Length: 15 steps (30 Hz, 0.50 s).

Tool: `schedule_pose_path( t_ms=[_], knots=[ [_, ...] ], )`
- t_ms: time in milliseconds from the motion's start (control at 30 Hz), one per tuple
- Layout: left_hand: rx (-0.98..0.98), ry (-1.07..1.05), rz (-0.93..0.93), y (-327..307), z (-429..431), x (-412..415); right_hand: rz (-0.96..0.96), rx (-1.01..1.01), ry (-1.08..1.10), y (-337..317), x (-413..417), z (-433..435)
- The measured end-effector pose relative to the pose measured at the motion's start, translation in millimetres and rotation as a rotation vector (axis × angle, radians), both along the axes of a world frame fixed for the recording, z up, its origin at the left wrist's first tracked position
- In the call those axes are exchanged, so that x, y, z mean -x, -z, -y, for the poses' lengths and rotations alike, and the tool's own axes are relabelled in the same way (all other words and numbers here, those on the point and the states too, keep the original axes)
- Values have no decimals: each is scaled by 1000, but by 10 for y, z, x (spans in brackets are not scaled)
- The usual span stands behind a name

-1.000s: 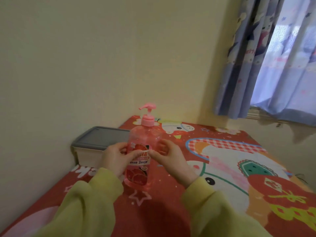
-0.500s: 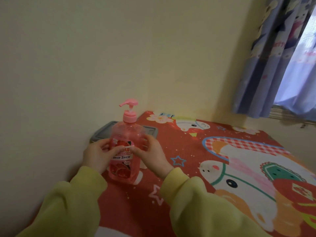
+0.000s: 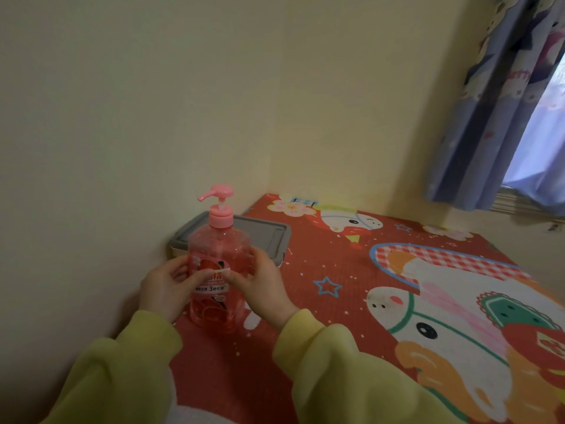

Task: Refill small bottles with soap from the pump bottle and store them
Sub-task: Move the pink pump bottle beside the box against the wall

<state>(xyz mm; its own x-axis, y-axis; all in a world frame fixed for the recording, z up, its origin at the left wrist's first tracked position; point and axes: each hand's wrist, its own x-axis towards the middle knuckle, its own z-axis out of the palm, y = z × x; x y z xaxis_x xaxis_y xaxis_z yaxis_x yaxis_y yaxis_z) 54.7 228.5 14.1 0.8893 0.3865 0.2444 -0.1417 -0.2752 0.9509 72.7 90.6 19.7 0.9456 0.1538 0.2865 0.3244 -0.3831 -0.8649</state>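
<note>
A clear pink pump bottle [image 3: 217, 249] with a pink pump head and a red fruit label stands upright on the red cartoon-print table cover [image 3: 336, 270], near the wall. My left hand [image 3: 166, 287] grips its left side and my right hand [image 3: 263, 286] grips its right side, thumbs meeting on the label. Both arms wear yellow-green sleeves. No small bottles are in view.
A storage box with a grey lid [image 3: 260, 234] sits right behind the bottle, against the wall. The cream wall [image 3: 122, 133] runs along the left and back. A blue patterned curtain [image 3: 501, 102] hangs at the upper right.
Both hands have carried the pump bottle leftward toward the wall and lowered it onto the table cover in front of the grey-lidded box. The view has swung left.
</note>
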Motion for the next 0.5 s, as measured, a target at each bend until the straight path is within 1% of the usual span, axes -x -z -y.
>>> schedule_pose_path(
  t_ms=[200,333,400,500],
  knots=[
    [56,19,18,30,9,25,37,29,-3,20,31,-8],
    [85,76,35,62,43,69,26,14,-23,5,55,1],
    [65,61,41,105,68,110,33,41,-26,9,88,-3],
    [2,-3,-18,277,117,164,41,71,-20,73,142,22]
  ],
)
